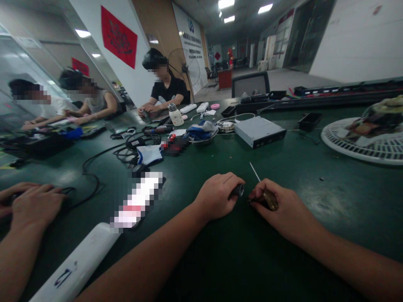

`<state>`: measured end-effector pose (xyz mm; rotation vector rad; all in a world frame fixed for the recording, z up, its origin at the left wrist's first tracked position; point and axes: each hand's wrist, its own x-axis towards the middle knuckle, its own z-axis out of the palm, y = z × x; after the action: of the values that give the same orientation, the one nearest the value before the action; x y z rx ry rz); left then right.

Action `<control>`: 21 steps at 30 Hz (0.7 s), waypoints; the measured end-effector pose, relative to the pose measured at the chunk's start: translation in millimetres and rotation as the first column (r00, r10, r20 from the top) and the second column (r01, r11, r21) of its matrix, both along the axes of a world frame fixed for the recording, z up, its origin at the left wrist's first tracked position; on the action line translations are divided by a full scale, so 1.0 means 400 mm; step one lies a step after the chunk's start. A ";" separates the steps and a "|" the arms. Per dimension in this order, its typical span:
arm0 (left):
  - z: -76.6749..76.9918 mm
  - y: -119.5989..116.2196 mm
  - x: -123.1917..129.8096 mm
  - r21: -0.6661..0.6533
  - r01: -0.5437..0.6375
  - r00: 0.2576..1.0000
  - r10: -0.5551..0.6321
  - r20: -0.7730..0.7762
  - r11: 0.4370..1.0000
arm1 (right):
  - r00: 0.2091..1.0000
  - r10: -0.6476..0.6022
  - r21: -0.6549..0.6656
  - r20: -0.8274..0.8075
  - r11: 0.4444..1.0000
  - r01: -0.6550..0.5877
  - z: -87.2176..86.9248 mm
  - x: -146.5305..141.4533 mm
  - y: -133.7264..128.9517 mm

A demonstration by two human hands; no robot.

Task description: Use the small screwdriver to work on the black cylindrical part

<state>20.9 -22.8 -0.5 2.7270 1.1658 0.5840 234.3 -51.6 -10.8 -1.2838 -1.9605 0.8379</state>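
My left hand (218, 195) is closed around a dark cylindrical part (239, 190), whose round hollow end faces right. Just to its right, my right hand (279, 204) grips a screwdriver with an amber see-through handle (270, 199). The thin metal shaft (254, 171) points up and away to the left, clear of the dark part. Between my right thumb and fingertips sits a small dark piece (249, 201), too small to name. Both hands are low over the green table (302, 260), with a narrow gap between them.
A phone with a lit screen (138, 201) and a white object (78, 260) lie left of my forearm. Another person's hands (34, 205) rest at far left. Beyond are a grey disc drive (260, 129), a bowl with cloth (201, 132), cables (91, 159) and a white fan grille (362, 142).
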 end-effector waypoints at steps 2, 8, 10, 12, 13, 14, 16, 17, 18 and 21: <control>-0.001 0.001 -0.001 -0.005 0.015 1.000 -0.015 0.003 1.000 | 1.000 -0.011 -0.003 -0.028 1.000 0.011 0.002 0.000 -0.002; -0.007 0.005 -0.004 0.040 0.084 0.996 -0.084 -0.001 0.996 | 0.989 -0.020 0.023 -0.143 0.999 0.023 0.011 0.005 -0.010; -0.009 0.006 -0.005 0.056 0.104 0.995 -0.104 -0.003 0.993 | 0.987 -0.037 0.039 -0.158 0.998 0.043 0.012 0.006 -0.011; -0.010 0.007 -0.005 0.064 0.122 0.993 -0.121 -0.009 0.991 | 0.983 -0.044 0.046 -0.176 0.998 0.053 0.012 0.005 -0.011; -0.011 0.007 -0.005 0.064 0.131 0.991 -0.130 -0.014 0.989 | 0.982 -0.042 0.045 -0.184 0.998 0.051 0.011 0.005 -0.011; -0.011 0.008 -0.005 0.064 0.141 0.990 -0.140 -0.019 0.988 | 0.982 -0.040 0.042 -0.187 0.998 0.049 0.010 0.004 -0.010; -0.012 0.008 -0.005 0.069 0.168 0.986 -0.166 -0.027 0.983 | 0.981 -0.041 0.038 -0.189 0.998 0.049 0.008 0.002 -0.008; -0.013 0.009 -0.005 0.075 0.184 0.983 -0.182 -0.030 0.980 | 0.980 -0.044 0.037 -0.194 0.998 0.053 0.007 0.001 -0.007; -0.014 0.009 -0.005 0.085 0.199 0.980 -0.197 -0.032 0.976 | 0.978 -0.049 0.035 -0.204 0.998 0.058 0.006 0.000 -0.006; -0.017 0.009 -0.006 0.128 0.224 0.974 -0.222 -0.031 0.966 | 0.970 -0.061 0.009 -0.237 0.998 0.065 0.004 -0.001 -0.004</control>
<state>18.6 -19.2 -7.5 2.9244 0.8327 0.6277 233.9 -53.2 -9.4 -1.1724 -1.7265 0.8973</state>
